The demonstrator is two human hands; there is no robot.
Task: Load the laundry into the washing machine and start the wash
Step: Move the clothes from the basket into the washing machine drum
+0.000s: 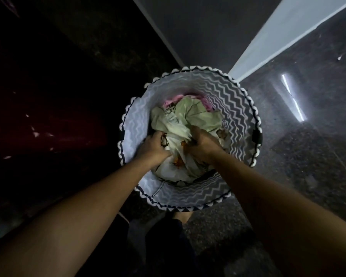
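I observed the basket [240, 100] standing on the floor [300, 176]. Left hand [154, 145] and right hand [201, 143] reached inside, each grip clenched on the pale laundry [198, 114] (bunched, I judged, for a single lift out).

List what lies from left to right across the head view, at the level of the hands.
left basket handle → left hand → floral cloth → right hand → right basket handle
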